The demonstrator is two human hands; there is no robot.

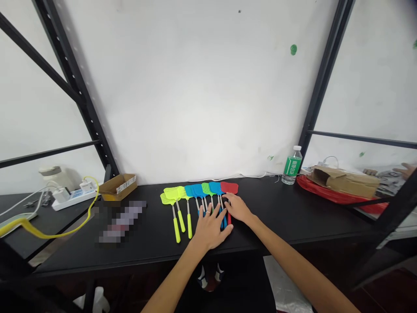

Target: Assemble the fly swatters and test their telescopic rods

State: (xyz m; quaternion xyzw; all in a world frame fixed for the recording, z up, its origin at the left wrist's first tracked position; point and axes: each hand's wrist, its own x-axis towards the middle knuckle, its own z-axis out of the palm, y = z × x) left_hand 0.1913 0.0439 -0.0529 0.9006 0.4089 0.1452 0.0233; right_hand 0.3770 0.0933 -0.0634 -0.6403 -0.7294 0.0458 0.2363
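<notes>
Several fly swatters lie side by side on the black table, heads toward the wall. At the left are yellow-green fly swatters; blue fly swatters and a green fly swatter lie in the middle, overlapping. A red fly swatter is at the right end. My left hand rests over the blue handles with fingers spread, hiding part of them. My right hand has its fingers closed at the red swatter's shaft, which it partly covers.
An open cardboard box and a power strip with a yellow cable are at the left. A water bottle stands at the back right, near a brown package on red plastic. Another person's hand shows far right.
</notes>
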